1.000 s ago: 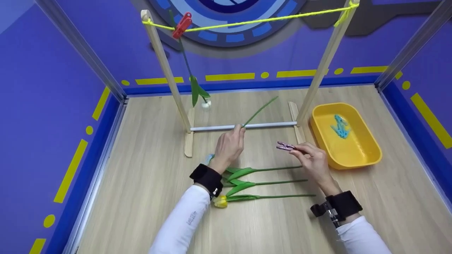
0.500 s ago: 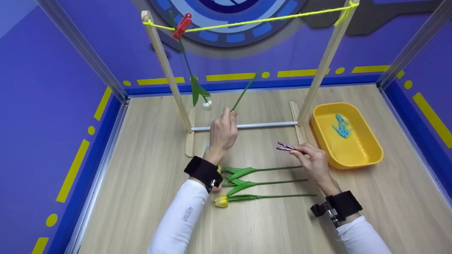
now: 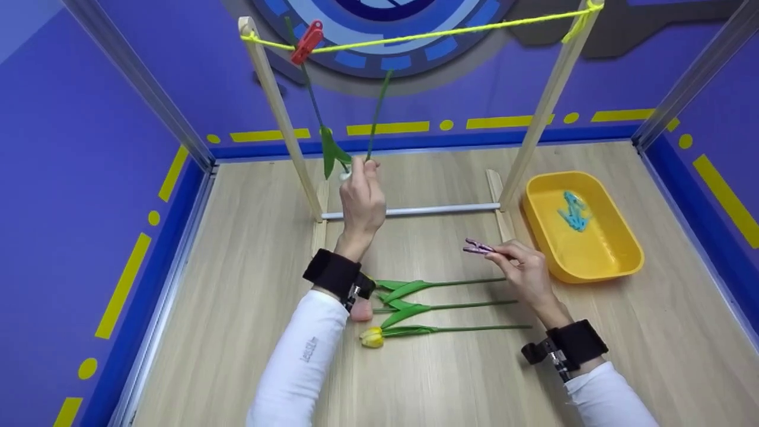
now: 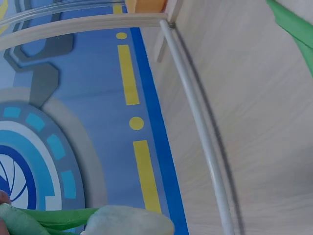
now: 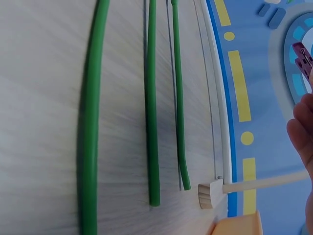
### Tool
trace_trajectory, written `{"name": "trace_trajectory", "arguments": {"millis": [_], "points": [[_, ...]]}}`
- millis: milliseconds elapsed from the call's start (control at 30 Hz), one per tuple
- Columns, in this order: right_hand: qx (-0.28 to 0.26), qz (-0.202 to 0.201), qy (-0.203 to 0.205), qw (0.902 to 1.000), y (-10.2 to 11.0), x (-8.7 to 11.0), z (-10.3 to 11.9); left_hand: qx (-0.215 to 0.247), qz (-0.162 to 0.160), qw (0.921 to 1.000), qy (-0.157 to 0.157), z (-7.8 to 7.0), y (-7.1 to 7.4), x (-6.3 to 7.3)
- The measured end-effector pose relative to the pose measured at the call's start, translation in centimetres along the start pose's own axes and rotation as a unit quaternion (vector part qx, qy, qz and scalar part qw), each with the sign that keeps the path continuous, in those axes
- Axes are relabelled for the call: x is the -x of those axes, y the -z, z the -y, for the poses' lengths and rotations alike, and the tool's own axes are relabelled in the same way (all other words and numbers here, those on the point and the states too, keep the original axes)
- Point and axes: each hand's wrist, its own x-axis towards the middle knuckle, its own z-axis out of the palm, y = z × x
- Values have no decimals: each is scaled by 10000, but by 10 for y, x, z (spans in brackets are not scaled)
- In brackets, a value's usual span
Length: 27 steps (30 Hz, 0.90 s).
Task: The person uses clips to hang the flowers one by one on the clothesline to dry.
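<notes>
My left hand (image 3: 363, 198) grips an artificial tulip by its green stem (image 3: 379, 112), which points up below the yellow cord (image 3: 427, 37). In the left wrist view its pale bloom (image 4: 129, 220) shows at the bottom edge; the head view hides it behind the hand. My right hand (image 3: 525, 270) pinches a purple clothespin (image 3: 477, 246) above the table. A white tulip (image 3: 326, 148) hangs bloom down from the cord under a red clothespin (image 3: 307, 41). Several tulips lie side by side on the table, among them a yellow one (image 3: 372, 337) and a pink one (image 3: 361, 310).
Two wooden posts, left (image 3: 276, 107) and right (image 3: 542, 112), carry the cord; a pale rod (image 3: 439, 210) joins them low down. At the right stands a yellow tub (image 3: 584, 261) with blue clothespins (image 3: 574, 212) in it. Blue patterned walls enclose the table.
My left hand has moved up and away with the tulip, and its stem has swung from leaning right to nearly upright. The right hand with the purple clothespin has stayed put.
</notes>
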Motion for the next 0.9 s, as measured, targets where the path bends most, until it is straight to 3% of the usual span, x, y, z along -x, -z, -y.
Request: {"name": "trace_trajectory", "arguments": {"millis": [233,400,567,900], "points": [[96,-103,-22,9999,0,-6,17,301,-329,9987,240,-6,3,-24],[99,-104,12,9999,1,-11,31,651,-211,9954,669,-12,3,-36],[63,-67,71,9999,-1,-9,31,898,-31,9891,1167,-11,4,-42],[59,9,-92,9999,-2,-2,24,840,41,9869,1374,-6,4,-50]]}}
